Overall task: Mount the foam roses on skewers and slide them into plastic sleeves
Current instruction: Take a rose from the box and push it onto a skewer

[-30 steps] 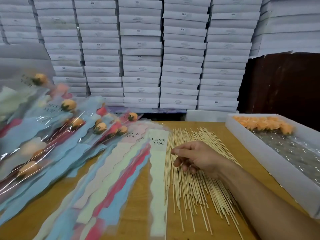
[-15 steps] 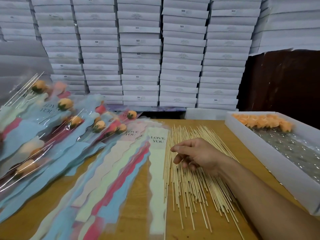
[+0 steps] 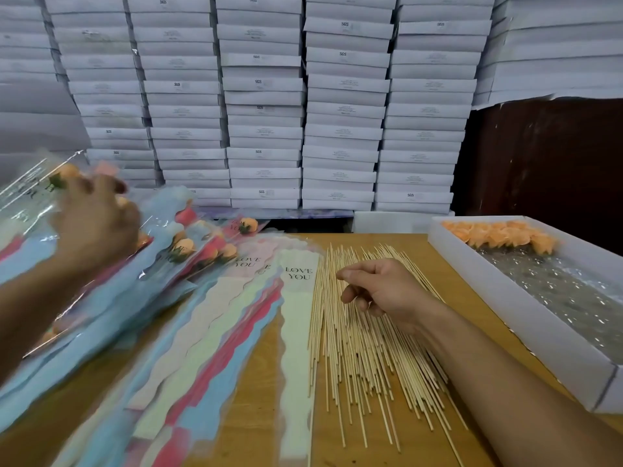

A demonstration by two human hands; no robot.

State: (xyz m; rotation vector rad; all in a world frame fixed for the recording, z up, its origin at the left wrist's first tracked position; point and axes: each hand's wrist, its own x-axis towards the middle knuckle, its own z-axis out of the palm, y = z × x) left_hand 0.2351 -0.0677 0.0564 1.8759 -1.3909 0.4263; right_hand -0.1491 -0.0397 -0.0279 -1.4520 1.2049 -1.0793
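I see the skewers (image 3: 357, 332) fanned on the bench (image 3: 256, 382), directly under my right hand (image 3: 381, 291), whose curled fingers rest on them. Foam roses (image 3: 499, 234) lie in a white tray (image 3: 526, 335) right of that hand; empty sleeves (image 3: 298, 332) just left. Left hand (image 3: 94, 224), blurred, is over the finished sleeved roses (image 3: 182, 249); grip undeterminable.

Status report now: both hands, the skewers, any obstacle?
Left hand blurred over the sleeved roses, grip unclear. Right hand curled on the skewers, pinch not visible. Loose roses in white tray. No obstacle seen.
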